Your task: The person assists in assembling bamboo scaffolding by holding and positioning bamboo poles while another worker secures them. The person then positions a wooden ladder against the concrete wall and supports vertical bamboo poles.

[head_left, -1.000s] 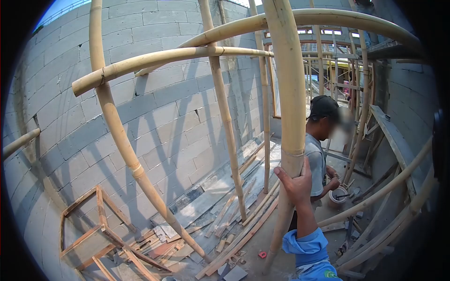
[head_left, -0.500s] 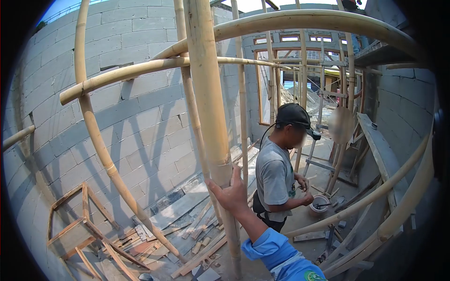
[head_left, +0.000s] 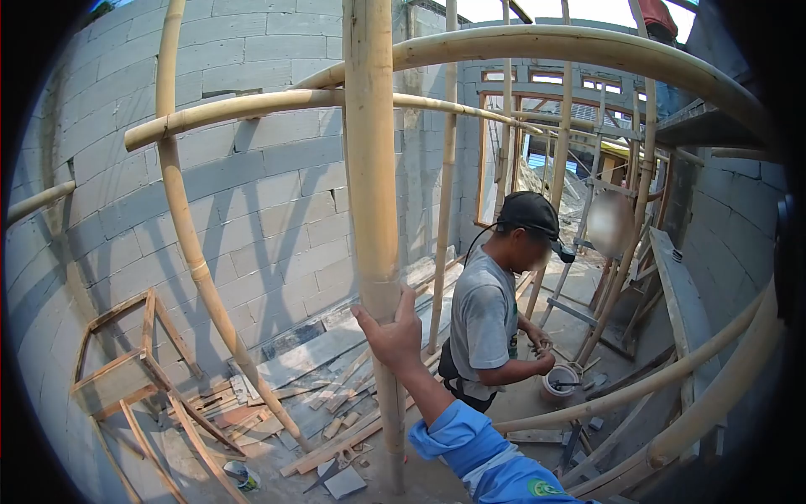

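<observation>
My right hand [head_left: 391, 334], in a blue sleeve [head_left: 483, 449], reaches in from the lower right. It grips a thick upright bamboo pole [head_left: 372, 185], with the thumb on the near left side and the other fingers going round the right side, partly hidden. Above the hand, horizontal bamboo poles cross this upright; a thick one [head_left: 571, 46] curves away to the right and a thinner one [head_left: 243, 109] runs left. My left hand is out of view.
A co-worker [head_left: 487, 315] in a grey shirt and black cap stands right of the pole, hands together near a bucket [head_left: 548, 391]. Wood scraps and boards [head_left: 336, 403] litter the floor. A wooden frame [head_left: 109, 382] leans at a block wall [head_left: 277, 193]. Another person [head_left: 659, 17] is high at the right.
The camera view has shifted a little, so the scaffold's upper part sits further right. My right hand keeps its hold on the upright pole.
</observation>
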Demonstrator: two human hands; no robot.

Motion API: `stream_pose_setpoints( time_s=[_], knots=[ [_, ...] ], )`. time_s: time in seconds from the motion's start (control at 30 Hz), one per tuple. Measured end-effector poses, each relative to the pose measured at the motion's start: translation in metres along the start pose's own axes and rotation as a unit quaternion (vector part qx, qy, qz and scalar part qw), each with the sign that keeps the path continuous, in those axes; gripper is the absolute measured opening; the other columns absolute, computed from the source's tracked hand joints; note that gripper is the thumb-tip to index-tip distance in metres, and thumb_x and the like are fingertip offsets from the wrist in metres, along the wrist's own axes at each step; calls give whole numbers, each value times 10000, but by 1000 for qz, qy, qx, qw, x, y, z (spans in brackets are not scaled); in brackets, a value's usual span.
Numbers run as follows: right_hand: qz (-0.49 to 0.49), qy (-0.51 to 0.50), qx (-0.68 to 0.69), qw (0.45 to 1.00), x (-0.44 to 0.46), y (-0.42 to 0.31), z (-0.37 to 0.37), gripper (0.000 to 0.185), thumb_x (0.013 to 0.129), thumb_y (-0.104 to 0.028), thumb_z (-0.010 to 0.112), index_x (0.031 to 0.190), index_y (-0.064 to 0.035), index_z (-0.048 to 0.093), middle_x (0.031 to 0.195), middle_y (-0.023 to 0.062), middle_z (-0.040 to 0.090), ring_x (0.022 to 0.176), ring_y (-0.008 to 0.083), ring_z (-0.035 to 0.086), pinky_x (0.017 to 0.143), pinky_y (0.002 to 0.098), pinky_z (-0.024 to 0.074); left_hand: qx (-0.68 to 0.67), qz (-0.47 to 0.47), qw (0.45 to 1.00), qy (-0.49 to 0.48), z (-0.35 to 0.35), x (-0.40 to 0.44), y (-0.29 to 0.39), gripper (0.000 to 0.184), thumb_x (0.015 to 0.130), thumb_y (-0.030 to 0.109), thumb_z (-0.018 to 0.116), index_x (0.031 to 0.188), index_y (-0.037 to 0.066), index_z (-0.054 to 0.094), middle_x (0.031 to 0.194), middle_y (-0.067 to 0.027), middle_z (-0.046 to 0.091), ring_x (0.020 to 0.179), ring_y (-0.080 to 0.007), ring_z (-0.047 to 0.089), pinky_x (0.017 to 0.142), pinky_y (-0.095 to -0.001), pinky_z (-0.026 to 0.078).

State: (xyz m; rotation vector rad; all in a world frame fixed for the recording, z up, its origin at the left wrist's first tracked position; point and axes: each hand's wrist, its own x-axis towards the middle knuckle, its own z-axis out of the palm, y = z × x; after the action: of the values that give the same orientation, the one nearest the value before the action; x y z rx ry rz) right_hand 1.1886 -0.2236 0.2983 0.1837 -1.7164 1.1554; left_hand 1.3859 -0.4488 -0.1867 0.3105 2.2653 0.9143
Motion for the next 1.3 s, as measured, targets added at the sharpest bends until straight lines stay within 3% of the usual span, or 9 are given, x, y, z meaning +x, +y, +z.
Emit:
stream_pose_setpoints(
  time_s=[0.63,0.73,1.1,1.2,1.3],
  knots=[
    [48,5,-4,999,-5,-6,0,774,833,-428,829,1367,-13,451,1084,240,700,981,424,717,820,501,569,104,20,994,10,-73,7,-75,792,869,419,719,1478,-19,465,1490,-277,503,1403,-422,459,1177,-471,368],
    [41,13,-16,999,-5,-1,2,751,824,-362,852,1356,-21,445,1093,232,704,988,396,726,842,469,571,114,20,993,17,-75,4,-84,787,869,424,720,1469,-20,473,1486,-279,505,1401,-426,457,1174,-476,368],
    [29,6,-13,999,-4,-1,1,755,824,-352,853,1363,-33,433,1101,232,692,985,414,718,824,481,574,143,28,989,4,-37,-4,-77,707,890,420,698,1432,4,519,1482,-266,497,1390,-418,452,1157,-486,379],
    [25,3,-11,1000,-4,-1,1,759,825,-357,852,1363,-30,428,1097,235,690,984,421,715,826,484,572,191,101,976,9,-11,17,-99,669,891,407,693,1414,18,542,1471,-259,498,1369,-409,464,1149,-477,383],
    [30,0,-6,1000,-3,-2,0,759,825,-361,852,1359,-24,430,1096,237,688,981,426,713,828,487,571,114,70,990,47,-4,16,-95,626,890,390,694,1373,9,577,1442,-272,507,1340,-423,473,1145,-483,383]
  ],
)
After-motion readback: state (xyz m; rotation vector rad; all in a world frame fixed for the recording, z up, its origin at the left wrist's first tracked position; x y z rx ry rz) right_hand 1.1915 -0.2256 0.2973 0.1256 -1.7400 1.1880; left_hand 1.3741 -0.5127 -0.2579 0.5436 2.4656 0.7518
